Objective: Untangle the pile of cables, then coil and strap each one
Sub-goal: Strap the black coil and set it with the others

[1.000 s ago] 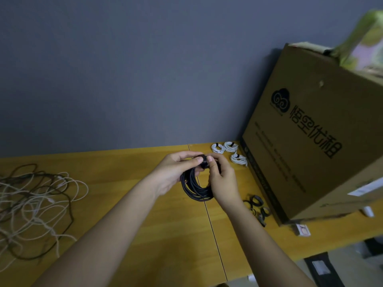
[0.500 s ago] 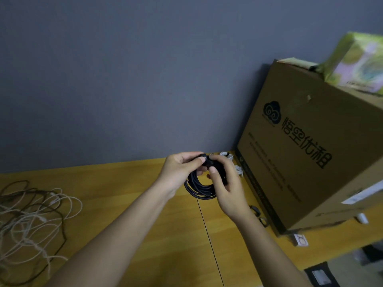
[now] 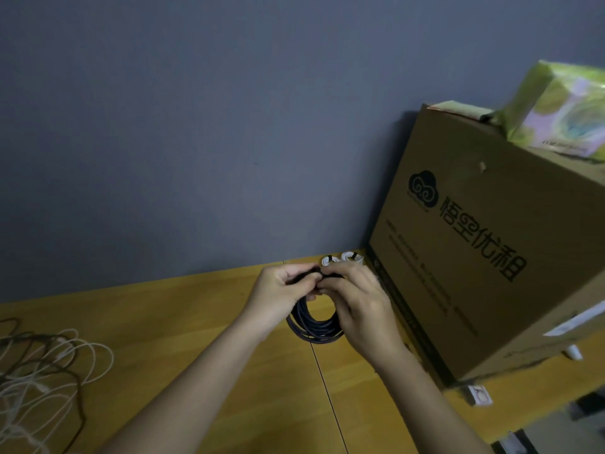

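Note:
A black coiled cable (image 3: 314,326) hangs between both hands over the wooden table (image 3: 183,322). My left hand (image 3: 278,294) grips the top of the coil from the left. My right hand (image 3: 357,303) pinches the same top part from the right, where a dark strap seems to sit, mostly hidden by my fingers. Two small white coiled cables (image 3: 342,258) lie behind my hands by the wall. A tangled pile of white and dark cables (image 3: 39,371) lies at the far left of the table.
A large cardboard box (image 3: 484,257) stands on the table to the right, close to my right hand, with a green packet (image 3: 563,109) on top. A small white item (image 3: 479,394) lies near the box's front corner. A grey wall runs behind the table.
Both hands shifted slightly up and right with the black coil. The view tilted, so the tangled pile slid further left and the black items by the box went out of sight.

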